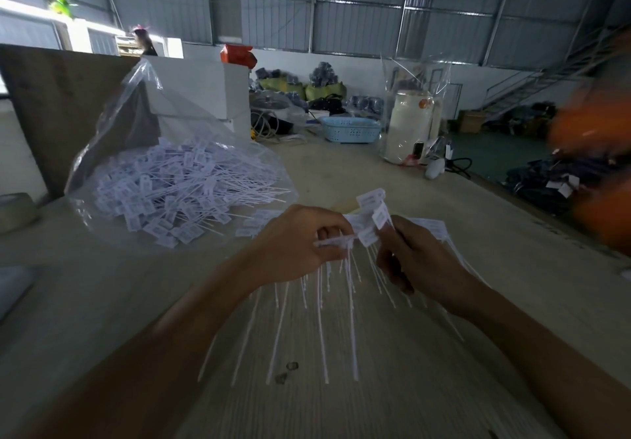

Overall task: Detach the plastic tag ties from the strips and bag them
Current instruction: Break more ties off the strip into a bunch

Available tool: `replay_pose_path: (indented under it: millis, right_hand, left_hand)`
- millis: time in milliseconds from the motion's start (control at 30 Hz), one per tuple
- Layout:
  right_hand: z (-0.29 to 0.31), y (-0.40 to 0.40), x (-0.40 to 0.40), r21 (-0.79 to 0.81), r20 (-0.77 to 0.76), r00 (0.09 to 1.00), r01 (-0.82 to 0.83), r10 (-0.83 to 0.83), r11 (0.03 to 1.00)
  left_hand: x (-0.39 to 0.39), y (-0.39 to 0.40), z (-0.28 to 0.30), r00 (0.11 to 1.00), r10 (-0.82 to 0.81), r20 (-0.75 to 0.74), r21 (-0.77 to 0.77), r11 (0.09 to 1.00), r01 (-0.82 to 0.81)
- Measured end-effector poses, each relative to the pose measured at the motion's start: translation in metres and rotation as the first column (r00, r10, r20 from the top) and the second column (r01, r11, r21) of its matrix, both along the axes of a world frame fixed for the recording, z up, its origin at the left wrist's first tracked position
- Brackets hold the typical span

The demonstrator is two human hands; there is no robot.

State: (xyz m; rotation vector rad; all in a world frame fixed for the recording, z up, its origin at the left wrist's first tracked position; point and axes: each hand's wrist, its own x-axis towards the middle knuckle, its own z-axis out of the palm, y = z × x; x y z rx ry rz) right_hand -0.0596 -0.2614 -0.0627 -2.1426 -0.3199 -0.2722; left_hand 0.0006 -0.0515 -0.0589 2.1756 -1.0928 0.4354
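Both hands grip our tag-tie strip (370,220) above the desk (341,172): left hand (297,240), right hand (413,254). Bag (164,172) w/ loose ties sits far left; blue basket (350,128), white kettle (409,124) behind.

Bag (136,151) left of strips (341,302), kettle (408,128) behind

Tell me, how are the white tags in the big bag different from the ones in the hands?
The tags in the bag lie loose in a jumbled heap; the tags in the hands are bunched together, tails hanging down. The bagged heap looks much bigger. Nobody touches it. Both are white plastic.
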Motion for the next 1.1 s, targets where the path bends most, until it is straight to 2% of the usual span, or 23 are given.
replay_pose_path:
  millis: [233, 367, 500, 633, 767, 900, 1000, 1100]
  right_hand:
    - [-0.004, -0.004, 0.005, 0.216, -0.096, 0.994, -0.032, 0.054, 0.976]
    - [-0.002, -0.006, 0.004, 0.348, -0.214, 0.957, -0.112, 0.195, 0.931]
    - [-0.003, -0.005, 0.004, 0.282, -0.271, 0.935, -0.152, 0.230, 0.947]
    - [-0.002, -0.004, 0.004, 0.374, -0.275, 0.947, -0.055, 0.167, 0.926]
    - [0.002, -0.007, 0.004, 0.504, -0.298, 0.945, 0.035, 0.136, 0.863]
    - [0.002, -0.003, 0.001, 0.517, -0.296, 0.935, -0.015, 0.195, 0.856]
    - [0.002, -0.002, 0.000, 0.490, -0.290, 0.937, -0.031, 0.196, 0.871]
    - [0.001, -0.001, 0.000, 0.369, -0.223, 0.964, -0.053, 0.144, 0.928]
  left_hand:
    - [-0.006, -0.006, 0.005, 0.999, -0.043, 0.009, -0.128, 0.991, 0.043]
    - [-0.010, -0.017, -0.002, 0.997, -0.075, -0.007, -0.160, 0.984, 0.073]
    - [-0.011, -0.024, -0.006, 0.996, -0.093, 0.000, -0.155, 0.984, 0.091]
    - [-0.006, -0.019, -0.005, 0.996, -0.087, 0.003, -0.184, 0.979, 0.086]
    - [0.000, -0.009, -0.006, 1.000, -0.007, 0.025, -0.051, 0.999, 0.008]
    - [-0.003, -0.013, -0.010, 0.981, 0.106, 0.161, 0.057, 0.992, -0.116]
    - [-0.005, -0.016, -0.010, 0.958, 0.111, 0.265, 0.056, 0.990, -0.130]
    - [-0.005, -0.014, -0.009, 0.948, 0.112, 0.297, 0.049, 0.990, -0.132]
